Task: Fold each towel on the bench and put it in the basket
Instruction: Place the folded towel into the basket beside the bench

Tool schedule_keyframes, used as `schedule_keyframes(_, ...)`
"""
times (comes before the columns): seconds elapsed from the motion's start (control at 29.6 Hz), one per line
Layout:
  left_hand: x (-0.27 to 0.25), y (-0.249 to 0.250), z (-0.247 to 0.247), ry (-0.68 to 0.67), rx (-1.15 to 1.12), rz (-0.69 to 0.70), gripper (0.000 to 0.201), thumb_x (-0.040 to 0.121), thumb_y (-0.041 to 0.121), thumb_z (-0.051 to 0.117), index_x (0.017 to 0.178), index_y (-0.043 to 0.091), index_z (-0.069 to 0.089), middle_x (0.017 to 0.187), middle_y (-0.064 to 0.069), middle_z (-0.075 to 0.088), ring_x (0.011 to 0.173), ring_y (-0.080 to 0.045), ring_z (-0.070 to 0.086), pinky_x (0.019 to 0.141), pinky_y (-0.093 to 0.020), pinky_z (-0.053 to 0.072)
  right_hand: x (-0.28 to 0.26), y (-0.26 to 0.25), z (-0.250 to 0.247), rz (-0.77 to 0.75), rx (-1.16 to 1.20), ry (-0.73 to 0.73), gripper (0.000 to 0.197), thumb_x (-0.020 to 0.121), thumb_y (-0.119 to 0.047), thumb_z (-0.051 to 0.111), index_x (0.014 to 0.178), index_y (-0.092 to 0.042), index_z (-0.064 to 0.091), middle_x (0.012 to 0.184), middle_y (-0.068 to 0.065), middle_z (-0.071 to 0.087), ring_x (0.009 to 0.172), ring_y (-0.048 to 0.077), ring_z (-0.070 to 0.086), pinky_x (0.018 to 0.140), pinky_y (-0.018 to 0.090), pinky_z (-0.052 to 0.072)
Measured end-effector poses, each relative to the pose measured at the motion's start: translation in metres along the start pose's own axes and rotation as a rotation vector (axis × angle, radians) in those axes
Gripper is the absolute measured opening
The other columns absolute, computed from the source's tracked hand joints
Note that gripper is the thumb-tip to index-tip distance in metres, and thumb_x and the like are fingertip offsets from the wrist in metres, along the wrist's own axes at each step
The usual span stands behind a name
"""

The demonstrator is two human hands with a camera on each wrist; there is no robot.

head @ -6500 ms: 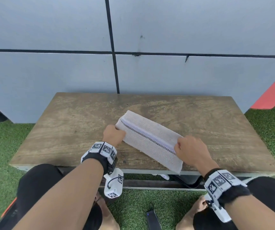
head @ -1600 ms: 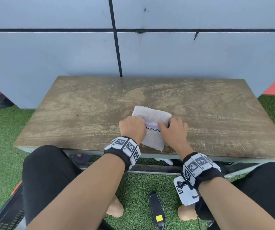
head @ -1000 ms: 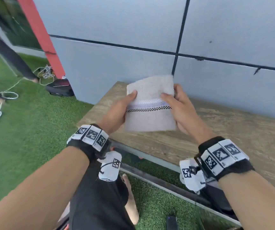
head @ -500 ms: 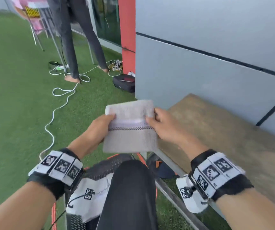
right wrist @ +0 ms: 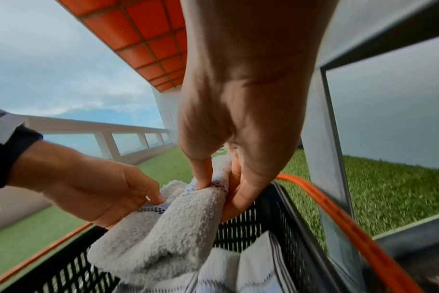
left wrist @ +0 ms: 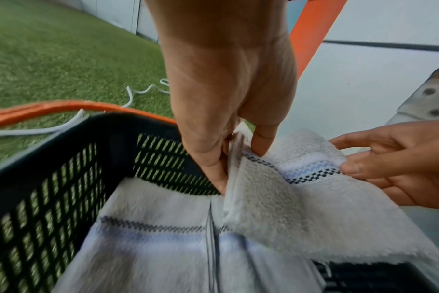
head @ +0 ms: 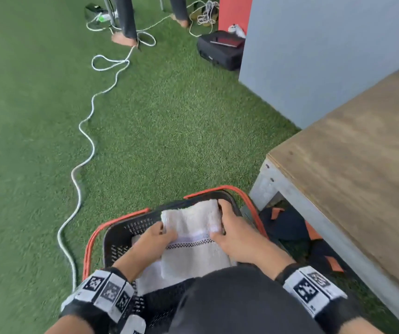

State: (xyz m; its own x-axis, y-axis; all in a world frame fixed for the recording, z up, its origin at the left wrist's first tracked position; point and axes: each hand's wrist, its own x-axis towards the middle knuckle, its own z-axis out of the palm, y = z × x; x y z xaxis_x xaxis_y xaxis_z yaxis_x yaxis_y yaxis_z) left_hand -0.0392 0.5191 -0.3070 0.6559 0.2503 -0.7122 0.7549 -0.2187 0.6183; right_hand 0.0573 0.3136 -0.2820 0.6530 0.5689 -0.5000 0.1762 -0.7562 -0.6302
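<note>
A folded white towel (head: 193,235) with a blue and checked stripe hangs low inside the black mesh basket (head: 131,225), which has orange handles. My left hand (head: 162,237) pinches the towel's left edge, thumb on top. My right hand (head: 227,233) pinches its right edge. In the left wrist view the left hand (left wrist: 238,158) grips the towel (left wrist: 288,208) just above other folded towels (left wrist: 150,247) lying in the basket (left wrist: 63,178). From the right wrist, the right hand (right wrist: 218,182) squeezes the towel (right wrist: 178,222) beside the basket wall (right wrist: 241,228).
The wooden bench (head: 352,169) stands to the right of the basket, its top bare where visible. A white cable (head: 82,141) snakes over the green turf. A black case (head: 220,49) lies by the grey wall, and a person's legs (head: 126,20) stand far off.
I have turned left from the bench, and both hands have carried the folded towel down from chest height into the basket. The grip on both edges is unchanged.
</note>
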Motion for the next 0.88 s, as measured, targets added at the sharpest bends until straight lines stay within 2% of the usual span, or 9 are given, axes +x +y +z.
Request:
schedule_keyframes(0.07, 0.009, -0.01, 0.011, 0.003, 0.037, -0.028, 0.025, 0.089, 0.031, 0.063, 0.085, 0.014, 0.045, 0.08, -0.002, 0.046, 0.072, -0.016, 0.044, 0.062, -0.032, 0.042, 0.004, 0.009, 0.012, -0.003, -0.005, -0.015, 0.06, 0.1, -0.018, 0.053, 0.144, -0.021, 0.012, 0.071, -0.008, 0.04, 0.056, 0.004, 0.04, 0.048, 0.021, 0.028)
schedule_keyframes(0.24, 0.031, -0.022, 0.034, -0.012, 0.124, -0.056, 0.027, 0.092, 0.028, 0.063, 0.086, 0.017, 0.039, 0.085, -0.003, 0.041, 0.074, -0.016, 0.043, 0.071, -0.037, 0.055, 0.017, 0.027, 0.026, 0.004, -0.049, -0.02, 0.035, 0.097, -0.007, 0.05, 0.114, -0.025, 0.024, 0.093, -0.008, 0.04, 0.074, 0.01, 0.046, 0.064, 0.029, 0.038)
schedule_keyframes(0.34, 0.04, -0.022, 0.043, -0.077, 0.149, -0.054, 0.026, 0.092, 0.032, 0.064, 0.095, 0.016, 0.044, 0.094, -0.002, 0.051, 0.082, -0.019, 0.053, 0.085, -0.045, 0.06, 0.02, 0.032, 0.034, 0.048, -0.093, -0.067, 0.033, 0.1, -0.014, 0.05, 0.131, -0.017, 0.038, 0.131, 0.005, 0.041, 0.103, 0.024, 0.055, 0.087, 0.037, 0.045)
schedule_keyframes(0.44, 0.048, -0.024, 0.05, -0.091, 0.228, -0.056, 0.047, 0.092, 0.036, 0.065, 0.125, 0.01, 0.044, 0.108, -0.002, 0.056, 0.095, -0.02, 0.063, 0.088, -0.045, 0.058, 0.024, 0.036, 0.044, 0.079, -0.15, -0.091, 0.049, 0.101, -0.016, 0.047, 0.147, -0.011, 0.033, 0.161, 0.012, 0.016, 0.135, 0.03, 0.044, 0.108, 0.041, 0.04)
schedule_keyframes(0.51, 0.05, -0.026, 0.053, -0.091, 0.254, -0.063, 0.045, 0.095, 0.036, 0.063, 0.126, 0.009, 0.043, 0.105, -0.001, 0.055, 0.093, -0.02, 0.063, 0.087, -0.042, 0.058, 0.025, 0.037, 0.048, 0.116, -0.158, -0.129, 0.061, 0.102, -0.016, 0.046, 0.157, -0.011, 0.021, 0.168, 0.009, -0.006, 0.148, 0.031, 0.029, 0.116, 0.042, 0.033)
schedule_keyframes(0.57, 0.052, -0.03, 0.055, -0.093, 0.31, -0.068, 0.033, 0.097, 0.033, 0.06, 0.117, 0.011, 0.045, 0.103, -0.004, 0.057, 0.093, -0.022, 0.066, 0.082, -0.039, 0.058, 0.026, 0.037, 0.05, 0.149, -0.171, -0.155, 0.067, 0.101, -0.014, 0.047, 0.159, -0.012, 0.015, 0.168, 0.006, -0.013, 0.15, 0.031, 0.026, 0.117, 0.043, 0.032)
schedule_keyframes(0.71, 0.055, -0.03, 0.053, -0.078, 0.357, -0.077, 0.019, 0.099, 0.026, 0.058, 0.094, 0.014, 0.043, 0.105, -0.011, 0.06, 0.095, -0.029, 0.068, 0.084, -0.046, 0.056, 0.028, 0.037, 0.053, 0.185, -0.181, -0.148, 0.066, 0.099, -0.016, 0.049, 0.158, -0.011, 0.019, 0.164, 0.018, 0.009, 0.141, 0.036, 0.038, 0.112, 0.043, 0.038)
schedule_keyframes(0.78, 0.057, -0.03, 0.055, -0.07, 0.359, -0.089, 0.019, 0.099, 0.024, 0.057, 0.096, 0.012, 0.042, 0.105, -0.011, 0.059, 0.095, -0.03, 0.068, 0.082, -0.044, 0.055, 0.027, 0.036, 0.053, 0.212, -0.164, -0.152, 0.06, 0.101, -0.018, 0.048, 0.156, -0.009, 0.024, 0.153, 0.019, 0.027, 0.133, 0.036, 0.047, 0.107, 0.041, 0.04)
schedule_keyframes(0.88, 0.059, -0.028, 0.059, -0.042, 0.425, -0.093, 0.023, 0.099, 0.026, 0.057, 0.108, 0.009, 0.044, 0.106, -0.011, 0.061, 0.091, -0.026, 0.065, 0.068, -0.035, 0.053, 0.024, 0.038, 0.052, 0.226, -0.176, -0.145, 0.057, 0.101, -0.02, 0.046, 0.152, -0.003, 0.028, 0.147, 0.018, 0.031, 0.128, 0.036, 0.05, 0.101, 0.042, 0.042)
